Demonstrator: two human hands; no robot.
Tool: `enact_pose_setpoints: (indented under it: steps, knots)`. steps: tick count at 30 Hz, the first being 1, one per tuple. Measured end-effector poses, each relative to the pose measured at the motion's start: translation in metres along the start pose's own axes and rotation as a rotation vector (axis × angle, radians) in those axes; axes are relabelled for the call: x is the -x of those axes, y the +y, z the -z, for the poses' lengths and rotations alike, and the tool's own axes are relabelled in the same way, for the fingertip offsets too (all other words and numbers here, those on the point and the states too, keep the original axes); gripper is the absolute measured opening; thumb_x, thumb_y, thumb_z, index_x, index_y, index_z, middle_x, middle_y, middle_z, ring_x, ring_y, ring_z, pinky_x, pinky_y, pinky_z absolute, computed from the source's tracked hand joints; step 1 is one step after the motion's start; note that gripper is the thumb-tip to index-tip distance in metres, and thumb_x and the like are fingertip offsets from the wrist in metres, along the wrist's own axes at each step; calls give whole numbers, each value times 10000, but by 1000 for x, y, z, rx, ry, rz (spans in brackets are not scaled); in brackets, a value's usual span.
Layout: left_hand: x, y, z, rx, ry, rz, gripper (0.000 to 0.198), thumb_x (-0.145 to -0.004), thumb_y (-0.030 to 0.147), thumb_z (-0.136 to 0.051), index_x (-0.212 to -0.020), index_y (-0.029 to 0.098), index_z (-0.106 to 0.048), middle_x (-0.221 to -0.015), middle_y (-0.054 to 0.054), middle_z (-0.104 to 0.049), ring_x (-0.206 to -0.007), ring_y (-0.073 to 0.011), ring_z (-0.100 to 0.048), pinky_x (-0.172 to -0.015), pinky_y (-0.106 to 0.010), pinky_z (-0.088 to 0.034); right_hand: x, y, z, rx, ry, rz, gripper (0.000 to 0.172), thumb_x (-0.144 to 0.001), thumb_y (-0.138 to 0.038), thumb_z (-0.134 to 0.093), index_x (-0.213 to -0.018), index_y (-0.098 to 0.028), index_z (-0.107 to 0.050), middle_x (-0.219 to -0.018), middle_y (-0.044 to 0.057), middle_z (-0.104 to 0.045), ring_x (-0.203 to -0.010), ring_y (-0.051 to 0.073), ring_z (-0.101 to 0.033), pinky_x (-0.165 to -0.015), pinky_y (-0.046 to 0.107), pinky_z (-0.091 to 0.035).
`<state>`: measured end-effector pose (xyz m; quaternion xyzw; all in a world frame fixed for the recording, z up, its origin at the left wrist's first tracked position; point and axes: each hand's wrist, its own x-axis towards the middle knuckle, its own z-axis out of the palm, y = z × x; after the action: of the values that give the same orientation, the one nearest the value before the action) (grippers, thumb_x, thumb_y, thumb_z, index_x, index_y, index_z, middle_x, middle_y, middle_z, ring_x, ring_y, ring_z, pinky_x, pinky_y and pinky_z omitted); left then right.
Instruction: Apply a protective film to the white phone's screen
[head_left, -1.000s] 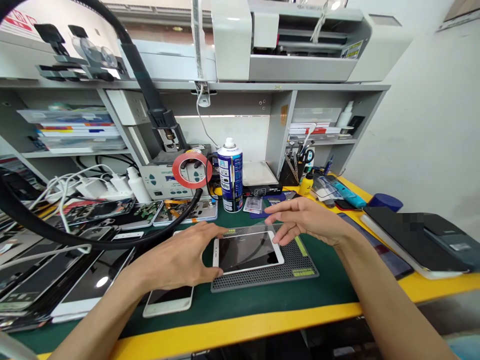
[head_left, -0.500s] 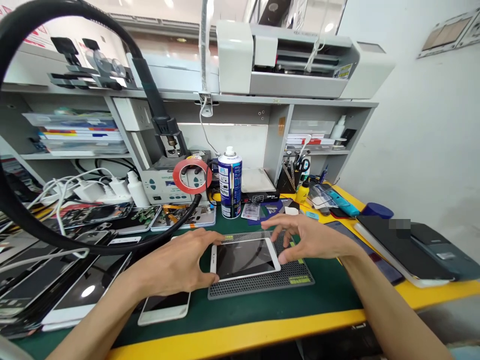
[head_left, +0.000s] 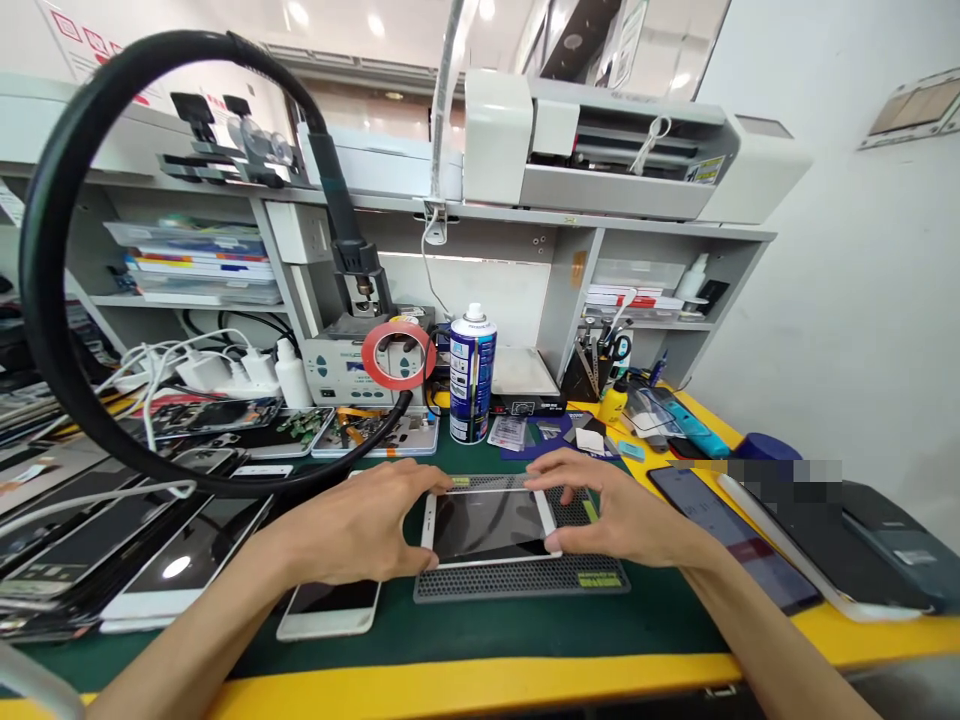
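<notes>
A white phone [head_left: 487, 525] with a dark screen lies face up on a grey perforated mat [head_left: 517, 578] at the middle of the green bench. My left hand [head_left: 367, 525] is closed on the phone's left end, thumb at the near corner and fingers at the far edge. Its right end is clasped by my right hand [head_left: 615, 510], with the thumb on the near corner and the fingers curled over the far corner. Whether a clear film lies on the screen I cannot tell.
Another white phone [head_left: 330, 608] lies under my left wrist. Several phones and screens [head_left: 150, 560] are stacked at the left under a black looped hose [head_left: 45, 300]. Behind the mat stand a spray can [head_left: 471, 375], red tape [head_left: 397, 355] and a tool holder [head_left: 592, 370]. A dark phone [head_left: 731, 540] lies at the right.
My right hand has come down from above the phone, where it held a clear film, and now clasps the phone's right end. The left hand stays on the left end.
</notes>
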<state>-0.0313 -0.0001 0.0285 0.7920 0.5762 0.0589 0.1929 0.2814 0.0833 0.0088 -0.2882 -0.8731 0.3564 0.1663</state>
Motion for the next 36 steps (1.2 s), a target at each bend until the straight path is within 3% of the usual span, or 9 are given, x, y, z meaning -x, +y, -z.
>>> enact_pose_setpoints:
  steps: [7,11,16,19,26,33,36]
  knots:
    - [2,5,5,0,31,-26,668,-764,542,-681,-1362,273,-553,-1346,-54,-615,-1193,-286,-595,-953,-343,-499,1,-2,1,-1,18,10,393,-778,-492,-774,-1144,-360,-718,-1375,37,-522,-1188,266,-554,-904,345,-492]
    - [0,2,9,9,178,-106,368,-904,366,-522,-1231,249,-645,-1269,-47,-670,-1126,-242,-634,-914,-322,-506,3,-7,1,-9,-4,-24,403,-784,-518,-754,-1146,-346,-720,-1394,50,-507,-1173,272,-562,-814,311,-519]
    - [1,-10,0,-8,359,-129,299,-922,246,-454,-1085,213,-702,-1101,-64,-727,-1001,-218,-666,-858,-304,-509,3,-9,1,23,-13,-15,433,-787,-548,-734,-1160,-329,-719,-1393,66,-515,-1146,284,-576,-844,345,-514]
    - [5,-17,-9,-65,362,-162,299,-904,201,-466,-1070,205,-715,-1038,-73,-722,-929,-213,-659,-834,-310,-504,2,-6,0,52,-11,-2,440,-788,-555,-729,-1168,-335,-713,-1385,66,-522,-1144,289,-574,-854,362,-507]
    - [9,-25,-24,-56,366,-206,305,-893,146,-475,-1086,172,-710,-1009,-83,-717,-963,-226,-617,-915,-350,-472,5,-13,1,35,-38,-72,470,-802,-566,-702,-1215,-342,-691,-1428,77,-479,-1129,297,-579,-722,314,-530]
    - [11,-20,-24,-50,332,-248,324,-882,114,-469,-1084,173,-714,-963,-86,-710,-900,-216,-617,-873,-348,-474,3,-18,3,103,-37,-100,442,-815,-572,-691,-1200,-355,-699,-1433,76,-489,-1146,321,-583,-843,388,-528]
    - [12,-18,-25,-55,302,-271,342,-868,95,-475,-1090,177,-721,-973,-81,-720,-913,-220,-627,-888,-356,-469,2,-16,2,118,-25,-109,442,-810,-577,-694,-1200,-369,-700,-1426,70,-504,-1134,328,-594,-808,380,-540]
